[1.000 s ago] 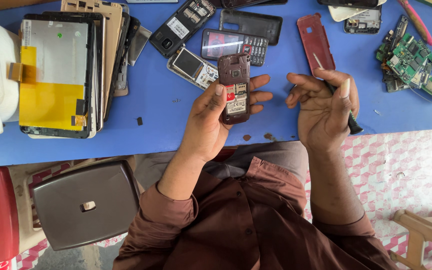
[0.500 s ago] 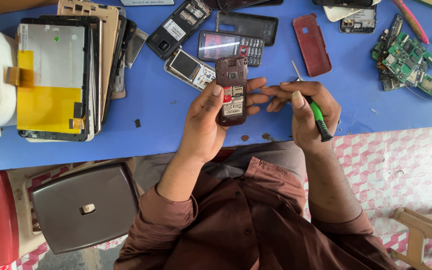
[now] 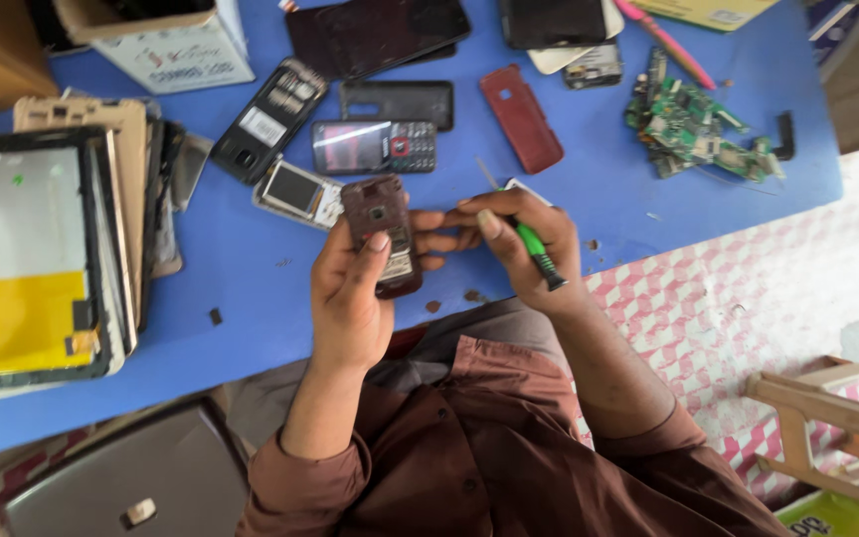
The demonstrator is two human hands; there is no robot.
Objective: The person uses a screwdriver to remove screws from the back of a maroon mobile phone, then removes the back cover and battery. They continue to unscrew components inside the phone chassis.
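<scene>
My left hand (image 3: 350,288) holds a small dark red phone body (image 3: 382,234), back side up with its cover off, just above the near edge of a blue table (image 3: 251,298). My right hand (image 3: 519,244) grips a green-handled screwdriver (image 3: 534,254) and its fingers reach left toward the phone, close to touching it. The screwdriver's tip is hidden behind my fingers.
A red back cover (image 3: 521,117), a keypad phone (image 3: 375,146), an open phone shell (image 3: 270,119) and a small screen unit (image 3: 298,191) lie beyond my hands. Green circuit boards (image 3: 693,124) sit at right, a stack of tablet screens (image 3: 42,249) at left, a cardboard box (image 3: 166,40) behind.
My right hand has moved left from beside the red cover, screwdriver in its grip, and now meets the phone. The view has tilted and shifted toward the table's right side.
</scene>
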